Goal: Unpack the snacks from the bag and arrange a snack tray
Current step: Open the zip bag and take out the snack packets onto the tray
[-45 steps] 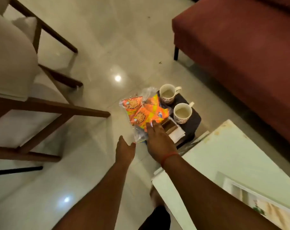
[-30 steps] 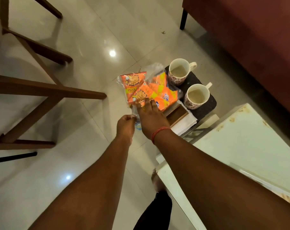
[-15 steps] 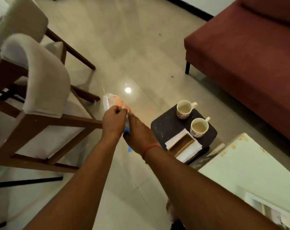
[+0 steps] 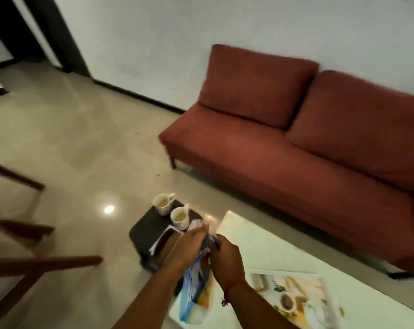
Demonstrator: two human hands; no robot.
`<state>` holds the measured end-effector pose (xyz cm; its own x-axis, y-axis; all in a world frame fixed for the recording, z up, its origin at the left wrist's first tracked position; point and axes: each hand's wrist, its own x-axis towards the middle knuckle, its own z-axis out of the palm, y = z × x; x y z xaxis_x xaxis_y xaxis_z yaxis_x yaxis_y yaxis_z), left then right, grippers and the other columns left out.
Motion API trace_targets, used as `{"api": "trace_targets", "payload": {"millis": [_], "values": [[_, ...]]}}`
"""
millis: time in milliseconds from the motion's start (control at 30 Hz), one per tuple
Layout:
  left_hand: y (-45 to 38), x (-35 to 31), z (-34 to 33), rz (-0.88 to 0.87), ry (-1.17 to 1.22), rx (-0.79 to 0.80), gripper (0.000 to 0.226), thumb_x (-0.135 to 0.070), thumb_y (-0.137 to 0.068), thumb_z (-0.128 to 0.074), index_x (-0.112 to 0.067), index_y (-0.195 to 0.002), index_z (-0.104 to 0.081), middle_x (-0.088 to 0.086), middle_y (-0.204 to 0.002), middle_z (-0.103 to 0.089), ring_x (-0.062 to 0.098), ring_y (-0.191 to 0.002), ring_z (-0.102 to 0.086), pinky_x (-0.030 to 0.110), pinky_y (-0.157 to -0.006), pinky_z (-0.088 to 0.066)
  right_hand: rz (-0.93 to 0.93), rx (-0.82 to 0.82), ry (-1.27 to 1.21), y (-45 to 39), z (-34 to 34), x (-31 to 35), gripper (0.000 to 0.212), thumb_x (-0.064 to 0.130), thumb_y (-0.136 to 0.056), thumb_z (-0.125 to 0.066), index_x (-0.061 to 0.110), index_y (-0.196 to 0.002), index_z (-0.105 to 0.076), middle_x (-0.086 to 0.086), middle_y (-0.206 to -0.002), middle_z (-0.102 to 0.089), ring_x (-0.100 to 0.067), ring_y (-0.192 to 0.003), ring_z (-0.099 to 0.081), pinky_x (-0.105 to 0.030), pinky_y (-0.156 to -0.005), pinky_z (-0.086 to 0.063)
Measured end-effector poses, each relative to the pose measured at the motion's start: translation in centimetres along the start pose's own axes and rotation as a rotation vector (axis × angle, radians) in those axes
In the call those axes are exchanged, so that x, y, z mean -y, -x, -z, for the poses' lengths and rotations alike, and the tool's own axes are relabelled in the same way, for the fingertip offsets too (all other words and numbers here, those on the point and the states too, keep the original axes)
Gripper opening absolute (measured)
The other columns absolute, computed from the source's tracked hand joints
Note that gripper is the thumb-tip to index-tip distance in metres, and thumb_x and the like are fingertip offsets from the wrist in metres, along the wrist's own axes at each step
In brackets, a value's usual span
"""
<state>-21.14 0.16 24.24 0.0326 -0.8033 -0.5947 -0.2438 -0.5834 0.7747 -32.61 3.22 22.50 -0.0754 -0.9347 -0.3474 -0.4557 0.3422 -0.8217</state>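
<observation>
**Entry: bag held at its mouth, still packed; risks listed left to right**

1. Chair (image 4: 42, 260), 9 o'clock. Wooden frame, blurred. No part in the task.
2. Tray (image 4: 141, 230), 6 o'clock low, on the floor. Dark, carrying two cups (image 4: 162, 204) of pale drink and a small box. I judge a dropped packet could tip a cup.
3. Left hand (image 4: 189, 245). Fingers closed, pinching the bag's upper edge.
4. Bag (image 4: 196, 288), 6 o'clock. Clear plastic with a blue strip, hanging between both hands above the table edge; orange packets show inside. If I pull the mouth apart unevenly, the film may tear and spill the snacks.
5. Right hand (image 4: 227, 260). Closed on the opposite edge.
6. Table (image 4: 260, 245), 5 o'clock. White, with a printed sheet (image 4: 293, 298).
7. Sofa (image 4: 296, 143), 2 o'clock. Red.
</observation>
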Motion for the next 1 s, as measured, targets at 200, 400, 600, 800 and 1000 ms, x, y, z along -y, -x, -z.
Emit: {"api": "trace_targets", "payload": {"millis": [200,400,600,800,1000], "values": [[8.6,-2.3,-18.5,-0.133,-0.309,0.369,0.031,-0.049,-0.100,-0.040,-0.027,-0.103,-0.063,0.000,-0.107,-0.069,0.012,-0.095,-0.066,0.027,-0.084,-0.054,-0.144,-0.262,-0.075,7.0,17.8,-8.2,0.012,0.018,-0.083,-0.050,0.027,-0.078,-0.057,-0.005,-0.098,-0.072,-0.022,-0.085,-0.062,-0.029,-0.074,-0.048],[14.5,-2.2,-32.9,-0.295,-0.468,0.450,0.025,-0.022,-0.085,-0.054,-0.029,-0.104,-0.069,0.004,-0.094,-0.074,0.019,-0.083,-0.068,0.040,-0.080,-0.057,-0.183,-0.331,-0.141,14.4,28.7,-16.0,0.024,0.006,-0.085,-0.056,0.012,-0.105,-0.044,-0.008,-0.095,-0.064,-0.023,-0.083,-0.061,-0.026,-0.065,-0.049],[17.6,-2.0,-38.6,-0.265,-0.354,0.292,0.019,-0.004,-0.080,-0.054,-0.016,-0.085,-0.068,0.012,-0.082,-0.071,0.028,-0.076,-0.069,0.040,-0.070,-0.061,-0.175,-0.347,-0.042,17.8,31.4,-20.0,0.012,0.003,-0.088,-0.050,0.015,-0.089,-0.052,-0.004,-0.089,-0.064,-0.014,-0.073,-0.057,-0.015,-0.063,-0.047],[18.4,-2.1,-38.0,-0.210,-0.085,0.218,0.022,0.004,-0.089,-0.054,-0.010,-0.097,-0.068,0.015,-0.093,-0.072,0.027,-0.085,-0.071,0.033,-0.070,-0.061,-0.083,-0.366,0.174,17.5,30.5,-19.6,0.035,0.010,-0.096,-0.041,0.022,-0.122,-0.062,-0.004,-0.109,-0.054,-0.021,-0.094,-0.061,-0.025,-0.089,-0.049],[17.6,-1.7,-35.9,-0.166,0.087,0.250,0.034,0.012,-0.089,-0.052,-0.016,-0.098,-0.068,0.006,-0.099,-0.072,0.021,-0.091,-0.068,0.033,-0.080,-0.057,-0.065,-0.443,0.213,15.8,29.3,-17.6,0.032,0.008,-0.092,-0.044,0.019,-0.116,-0.060,-0.002,-0.114,-0.061,-0.019,-0.095,-0.058,-0.023,-0.084,-0.047]]}}
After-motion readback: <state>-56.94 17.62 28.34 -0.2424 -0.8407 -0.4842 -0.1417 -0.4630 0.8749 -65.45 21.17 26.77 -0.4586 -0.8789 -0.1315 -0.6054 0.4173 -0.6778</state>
